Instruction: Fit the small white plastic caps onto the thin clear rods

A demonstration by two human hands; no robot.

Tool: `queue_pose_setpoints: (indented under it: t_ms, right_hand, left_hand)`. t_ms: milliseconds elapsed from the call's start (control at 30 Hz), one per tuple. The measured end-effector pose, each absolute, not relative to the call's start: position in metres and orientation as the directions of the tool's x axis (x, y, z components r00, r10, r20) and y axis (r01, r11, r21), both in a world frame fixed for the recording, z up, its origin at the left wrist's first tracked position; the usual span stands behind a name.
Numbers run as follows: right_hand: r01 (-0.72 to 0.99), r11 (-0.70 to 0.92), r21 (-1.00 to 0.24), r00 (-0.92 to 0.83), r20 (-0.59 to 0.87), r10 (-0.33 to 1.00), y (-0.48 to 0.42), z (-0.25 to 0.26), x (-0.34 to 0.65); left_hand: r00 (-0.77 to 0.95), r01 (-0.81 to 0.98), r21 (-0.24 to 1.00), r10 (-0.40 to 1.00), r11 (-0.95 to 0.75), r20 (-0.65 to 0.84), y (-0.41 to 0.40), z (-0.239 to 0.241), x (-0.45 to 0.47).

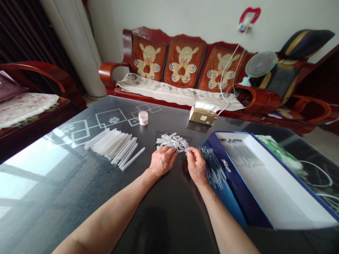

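At the near edge of a pile of small white cap-like pieces (174, 140), my left hand (162, 161) is closed with its fingers bent, and what they hold is hidden. My right hand (196, 164) pinches a small translucent white piece (186, 150) between thumb and forefinger, close to the left fingertips. Left of the hands lies a row of white pen-barrel-like tubes (112, 144), with one tube (133, 158) slightly apart. Thin clear sticks resembling pen refills (214, 167) lie in a bunch just right of my right hand, on a blue surface (233, 203).
A long blue box (275, 190) with a white inside stands open at the right, several slim clear sticks (242, 152) lined up in it. A small round tub (143, 118) and a tissue pack (202, 114) stand farther back. Behind the table is a wooden sofa (109, 72).
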State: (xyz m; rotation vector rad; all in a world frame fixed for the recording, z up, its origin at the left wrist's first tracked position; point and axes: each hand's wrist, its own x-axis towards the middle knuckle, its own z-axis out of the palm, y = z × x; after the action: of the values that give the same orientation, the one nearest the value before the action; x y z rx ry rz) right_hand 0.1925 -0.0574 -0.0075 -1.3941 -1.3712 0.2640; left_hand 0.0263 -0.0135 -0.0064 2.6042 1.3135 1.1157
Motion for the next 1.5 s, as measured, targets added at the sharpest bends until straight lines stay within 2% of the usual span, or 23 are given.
queue_pose_setpoints:
  t_ms: [133, 233, 300, 400, 533, 633, 1033, 1133, 1333, 1500]
  right_hand:
    - [0.572, 0.28, -0.771, 0.265, 0.496, 0.827, -0.057, -0.002, 0.192]
    - [0.501, 0.256, -0.827, 0.284, 0.436, 0.854, -0.058, -0.001, 0.188]
    - [0.357, 0.218, -0.908, 0.34, 0.344, 0.875, -0.058, -0.004, 0.186]
    - [0.053, 0.169, -0.984, 0.406, 0.175, 0.897, -0.055, -0.009, 0.184]
    - [-0.257, 0.128, -0.958, 0.418, 0.01, 0.908, -0.05, -0.009, 0.186]
    - [-0.344, 0.12, -0.931, 0.395, -0.028, 0.918, -0.05, -0.006, 0.185]
    - [-0.366, 0.135, -0.921, 0.366, -0.009, 0.931, -0.052, -0.007, 0.183]
    - [-0.306, 0.14, -0.942, 0.344, 0.028, 0.938, -0.053, -0.008, 0.18]
    - [-0.077, 0.149, -0.986, 0.353, 0.113, 0.929, -0.054, -0.014, 0.181]
    - [-0.059, 0.133, -0.989, 0.376, 0.101, 0.921, -0.053, -0.016, 0.183]
  left_hand:
    - [0.387, 0.687, 0.316, 0.698, -0.654, 0.603, -0.013, -0.008, 0.027]
    - [0.379, 0.688, 0.319, 0.698, -0.652, 0.608, -0.013, -0.008, 0.027]
    - [0.376, 0.687, 0.323, 0.699, -0.651, 0.608, -0.013, -0.007, 0.027]
    - [0.376, 0.685, 0.33, 0.703, -0.65, 0.604, -0.014, -0.007, 0.027]
    - [0.383, 0.68, 0.34, 0.709, -0.65, 0.592, -0.014, -0.007, 0.026]
    - [0.392, 0.676, 0.344, 0.713, -0.652, 0.581, -0.014, -0.007, 0.026]
    - [0.419, 0.673, 0.356, 0.731, -0.649, 0.539, -0.015, -0.006, 0.027]
    - [0.435, 0.671, 0.349, 0.729, -0.654, 0.53, -0.015, -0.006, 0.026]
    - [0.457, 0.666, 0.335, 0.719, -0.667, 0.523, -0.014, -0.005, 0.026]
    - [0.506, 0.638, 0.324, 0.697, -0.699, 0.508, -0.014, -0.004, 0.028]
